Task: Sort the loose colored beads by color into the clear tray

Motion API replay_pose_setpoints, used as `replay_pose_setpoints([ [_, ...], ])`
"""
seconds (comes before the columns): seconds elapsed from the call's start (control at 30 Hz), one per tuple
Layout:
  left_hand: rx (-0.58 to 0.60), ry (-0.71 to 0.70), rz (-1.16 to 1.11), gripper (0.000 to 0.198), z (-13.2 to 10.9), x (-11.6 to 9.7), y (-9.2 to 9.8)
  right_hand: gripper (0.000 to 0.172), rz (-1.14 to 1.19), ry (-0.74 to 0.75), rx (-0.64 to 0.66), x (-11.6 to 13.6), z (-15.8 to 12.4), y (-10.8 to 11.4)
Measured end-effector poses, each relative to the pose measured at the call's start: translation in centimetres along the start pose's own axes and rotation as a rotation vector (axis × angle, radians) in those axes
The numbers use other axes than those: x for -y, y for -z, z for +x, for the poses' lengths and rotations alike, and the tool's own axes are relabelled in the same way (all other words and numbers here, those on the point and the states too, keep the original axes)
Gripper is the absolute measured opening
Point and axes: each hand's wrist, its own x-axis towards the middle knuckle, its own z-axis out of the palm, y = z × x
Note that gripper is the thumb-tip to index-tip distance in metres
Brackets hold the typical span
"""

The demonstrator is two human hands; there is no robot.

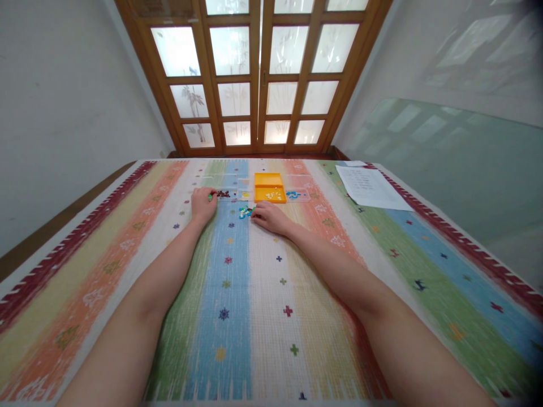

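Way at the far end, wood-framed glass doors [255, 79] loom over a striped tablecloth [263, 282]. Sheet of paper [369, 189] lies far right. Far middle: open orange box [268, 179], clear plastic tray [304, 195] just right of it. Left hand [203, 205]'s curled beside brown bits [223, 194]; right hand [269, 217]'s bunched, partly blocking a mixed pile of small coloured pieces [244, 213] nearer than the box. Can't tell if either's pinching anything.

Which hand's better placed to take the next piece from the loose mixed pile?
Right, I'd say: the right hand has its fingertips at the edge of the loose pile, while the left hand is farther off, beside the dark brown pieces.
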Motion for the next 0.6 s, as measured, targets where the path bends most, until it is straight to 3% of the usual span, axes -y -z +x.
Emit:
replay_pose_setpoints([
  [0.3, 0.123, -0.144, -0.041, 0.019, -0.8, -3.6, 0.6, 0.019, 0.293, -0.534, -0.497, -3.6, -0.2, 1.1],
  [0.4, 0.188, -0.225, -0.045, 0.019, -1.1, -4.5, 0.6, 0.025, 0.303, -0.609, -0.597, -4.3, -0.3, 1.7],
  [0.6, 0.288, -0.393, -0.071, 0.019, -1.7, -5.8, 0.3, 0.028, 0.263, -0.623, -0.642, -5.0, -0.6, 2.3],
])
